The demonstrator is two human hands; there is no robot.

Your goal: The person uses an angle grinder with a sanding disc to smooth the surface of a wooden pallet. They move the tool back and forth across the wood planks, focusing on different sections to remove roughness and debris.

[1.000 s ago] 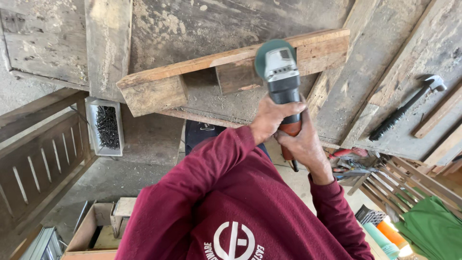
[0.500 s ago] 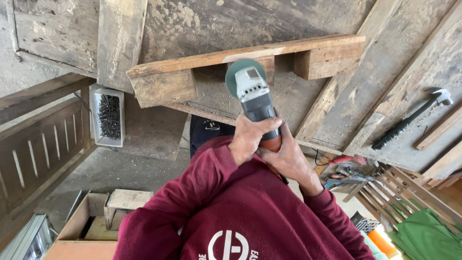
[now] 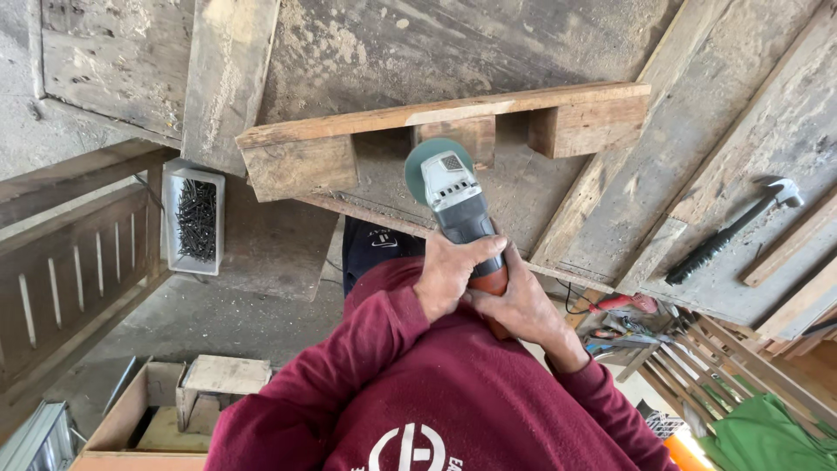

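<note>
Both hands wrap the angle grinder [image 3: 458, 205] (sleeves maroon): left hand [image 3: 449, 272] clenched at its 7 o'clock, right hand [image 3: 521, 301] clasped at 5, disc resting against the wooden pallet piece [image 3: 436, 131] at 12

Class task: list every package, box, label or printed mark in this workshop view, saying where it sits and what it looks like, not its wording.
Screw box: left, beside the bench; white, rectangular, holding dark screws.
Cardboard box: bottom left, on the floor; brown, open.
Round logo: bottom centre, on the maroon sweatshirt; white.
</note>
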